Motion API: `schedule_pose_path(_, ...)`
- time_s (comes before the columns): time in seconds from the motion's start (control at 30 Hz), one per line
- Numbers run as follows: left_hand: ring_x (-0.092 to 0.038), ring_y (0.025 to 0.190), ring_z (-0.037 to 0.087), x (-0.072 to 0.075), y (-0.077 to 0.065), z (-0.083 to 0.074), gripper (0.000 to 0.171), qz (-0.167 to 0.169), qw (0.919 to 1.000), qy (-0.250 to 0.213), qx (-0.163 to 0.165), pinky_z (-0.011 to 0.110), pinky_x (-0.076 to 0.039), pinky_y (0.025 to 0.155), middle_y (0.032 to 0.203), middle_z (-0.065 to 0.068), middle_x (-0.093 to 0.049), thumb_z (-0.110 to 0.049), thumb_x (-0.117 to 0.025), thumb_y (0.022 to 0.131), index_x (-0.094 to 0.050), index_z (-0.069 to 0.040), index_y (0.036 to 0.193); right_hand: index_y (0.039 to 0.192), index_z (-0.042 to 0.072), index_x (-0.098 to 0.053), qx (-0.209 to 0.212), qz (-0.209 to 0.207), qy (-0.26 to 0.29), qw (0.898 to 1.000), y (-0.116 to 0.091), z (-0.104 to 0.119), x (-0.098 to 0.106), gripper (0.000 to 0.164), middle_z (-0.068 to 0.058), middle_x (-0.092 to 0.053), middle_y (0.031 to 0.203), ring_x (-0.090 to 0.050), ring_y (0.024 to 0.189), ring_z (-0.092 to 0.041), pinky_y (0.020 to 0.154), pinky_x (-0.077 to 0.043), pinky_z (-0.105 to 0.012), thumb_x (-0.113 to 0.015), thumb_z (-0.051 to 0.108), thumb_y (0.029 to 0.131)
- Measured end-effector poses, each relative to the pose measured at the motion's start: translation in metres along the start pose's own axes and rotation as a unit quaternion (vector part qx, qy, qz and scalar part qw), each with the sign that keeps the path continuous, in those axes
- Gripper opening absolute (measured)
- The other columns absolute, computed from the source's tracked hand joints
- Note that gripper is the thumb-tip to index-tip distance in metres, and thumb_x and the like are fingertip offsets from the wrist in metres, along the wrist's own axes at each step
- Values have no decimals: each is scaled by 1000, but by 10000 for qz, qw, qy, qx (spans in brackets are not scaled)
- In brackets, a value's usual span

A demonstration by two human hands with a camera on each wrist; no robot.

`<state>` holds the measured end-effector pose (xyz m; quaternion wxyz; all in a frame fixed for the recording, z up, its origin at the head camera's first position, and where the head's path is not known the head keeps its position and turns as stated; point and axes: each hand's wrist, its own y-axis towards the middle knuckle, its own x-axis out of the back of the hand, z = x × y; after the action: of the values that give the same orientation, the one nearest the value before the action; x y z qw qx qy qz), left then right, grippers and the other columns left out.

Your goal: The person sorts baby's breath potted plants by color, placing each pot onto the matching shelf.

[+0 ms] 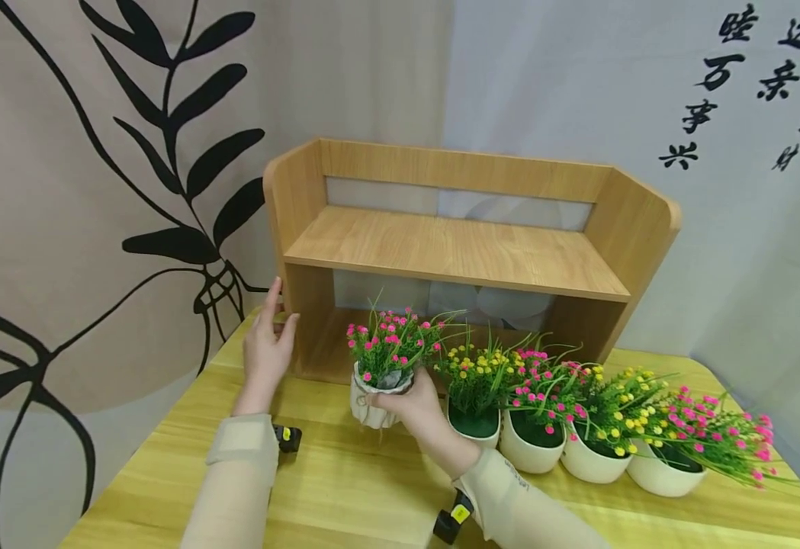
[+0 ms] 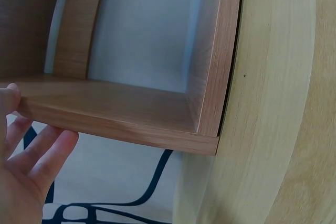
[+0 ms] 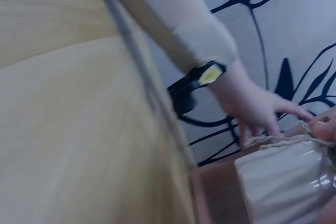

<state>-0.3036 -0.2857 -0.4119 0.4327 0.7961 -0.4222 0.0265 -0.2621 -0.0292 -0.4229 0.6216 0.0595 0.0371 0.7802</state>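
Observation:
A small wooden shelf (image 1: 454, 244) with two levels stands on the table. My left hand (image 1: 268, 354) is at the front edge of its left side panel (image 2: 121, 124). In the left wrist view the thumb lies at the inner side of that panel and the fingers (image 2: 52, 148) on the outer side. My right hand (image 1: 427, 412) grips a white ribbed pot (image 1: 371, 408) of pink artificial flowers (image 1: 396, 335), in front of the lower level's left part. The right wrist view shows twine round the rim of this pot (image 3: 283, 182).
Right of the held pot, a row of white pots with yellow and pink flowers begins with a yellow-flowered pot (image 1: 475, 427) and ends with a pink-flowered pot (image 1: 667, 473). They stand before the shelf's right half. A printed curtain (image 1: 372, 69) hangs behind the wooden table (image 1: 345, 496).

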Motion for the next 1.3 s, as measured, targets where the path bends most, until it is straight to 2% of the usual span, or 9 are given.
schedule_pose_path(0.23,-65,80,40,-1,1,1,73,-42,10000,-69,5,51,-55,68,117,23,-59,-9,-61,96,-25,-38,153,142,4,-37,-159,194,220,9994,1,26,3,86,-13,-53,134,-52,121,-28,103,-42,-43,-83,11,70)
schedule_pose_path(0.4,-65,79,40,-3,1,3,73,-13,10000,-53,-26,52,-55,67,118,24,-59,-9,-60,96,-24,-37,153,142,9,-37,-101,345,314,9989,0,43,7,85,-10,-52,134,-52,121,-26,103,-41,-43,-83,10,70)
schedule_pose_path(0.63,-66,78,40,-4,0,4,73,-11,10000,-70,-16,52,-54,65,117,23,-60,-10,-60,96,-25,-36,153,140,13,-41,321,402,250,9984,1,70,14,81,-7,-55,132,-55,118,-24,102,-42,-40,-82,6,70)
schedule_pose_path(0.87,-66,80,41,-4,2,5,72,-29,10000,-12,-1,53,-54,67,118,24,-60,-10,-60,97,-24,-36,153,139,13,-39,421,488,252,9976,8,102,19,80,-5,-54,131,-56,117,-21,98,-46,-38,-82,6,72)
schedule_pose_path(1.03,-66,81,41,-3,1,5,72,6,10000,10,30,53,-54,67,119,24,-59,-10,-59,97,-24,-36,153,139,13,-40,651,551,321,9958,13,118,20,80,-5,-55,132,-56,117,-22,99,-46,-37,-81,2,71)
schedule_pose_path(1.3,-66,81,40,-4,1,5,72,-63,10000,43,34,53,-54,68,119,23,-60,-11,-60,96,-25,-38,153,140,12,-39,418,666,113,9968,17,144,19,79,-5,-52,133,-54,118,-21,102,-42,-39,-80,10,73)
